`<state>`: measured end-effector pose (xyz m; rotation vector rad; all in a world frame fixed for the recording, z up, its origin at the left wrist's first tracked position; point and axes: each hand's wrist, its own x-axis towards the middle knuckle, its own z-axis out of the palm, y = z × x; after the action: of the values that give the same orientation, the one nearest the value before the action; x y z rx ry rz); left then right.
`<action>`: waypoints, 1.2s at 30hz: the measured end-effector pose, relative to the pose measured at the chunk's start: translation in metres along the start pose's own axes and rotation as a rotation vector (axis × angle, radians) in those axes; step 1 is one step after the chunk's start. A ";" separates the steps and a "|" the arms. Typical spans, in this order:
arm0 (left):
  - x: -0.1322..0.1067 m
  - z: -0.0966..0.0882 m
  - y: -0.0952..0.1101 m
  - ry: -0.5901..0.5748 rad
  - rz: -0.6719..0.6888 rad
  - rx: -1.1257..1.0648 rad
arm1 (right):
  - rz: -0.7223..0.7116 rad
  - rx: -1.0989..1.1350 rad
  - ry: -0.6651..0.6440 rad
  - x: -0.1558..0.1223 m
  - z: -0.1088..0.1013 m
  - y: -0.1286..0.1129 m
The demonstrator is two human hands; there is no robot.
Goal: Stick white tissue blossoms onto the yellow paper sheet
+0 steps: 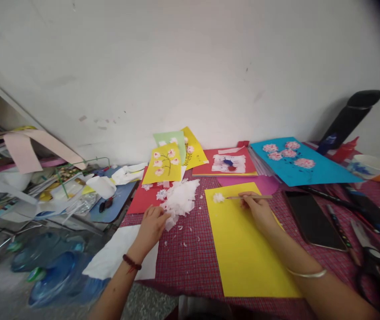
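My right hand (254,206) grips a thin wooden stick (265,196), perhaps a pencil or brush handle. The stick's tip touches or nearly touches a small fluffy white paper tuft (218,198) near the top left of a yellow sheet (243,249). My right forearm crosses the sheet's right side. At the left, my left hand (153,226) has its fingers drawn together at the edge of a pile of white tissue paper pieces (183,195). It seems to pinch one piece of tissue paper (171,223). Small white scraps lie on the checked cloth between both hands.
Finished flower pictures on yellow card (163,171) and blue card (285,171) stand behind. A paint-smeared paper (229,163) lies on red card. To the right are a phone (313,220), scissors (370,253) and a bowl (371,165). White paper (119,253) lies front left.
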<state>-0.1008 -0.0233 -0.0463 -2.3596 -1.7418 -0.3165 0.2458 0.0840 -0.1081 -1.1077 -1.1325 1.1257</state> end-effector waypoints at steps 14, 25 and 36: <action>0.073 -0.001 0.045 0.142 -0.568 -1.302 | 0.024 0.193 -0.017 -0.007 0.004 -0.014; 0.103 0.053 0.120 -0.033 -0.636 -1.688 | -0.088 0.159 -0.250 -0.032 0.020 -0.048; 0.100 0.056 0.120 -0.009 -0.700 -1.675 | -0.095 0.096 -0.284 -0.036 0.026 -0.044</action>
<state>0.0462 0.0489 -0.0745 -1.9808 -2.7318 -2.6937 0.2211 0.0455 -0.0657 -0.8284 -1.3217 1.2760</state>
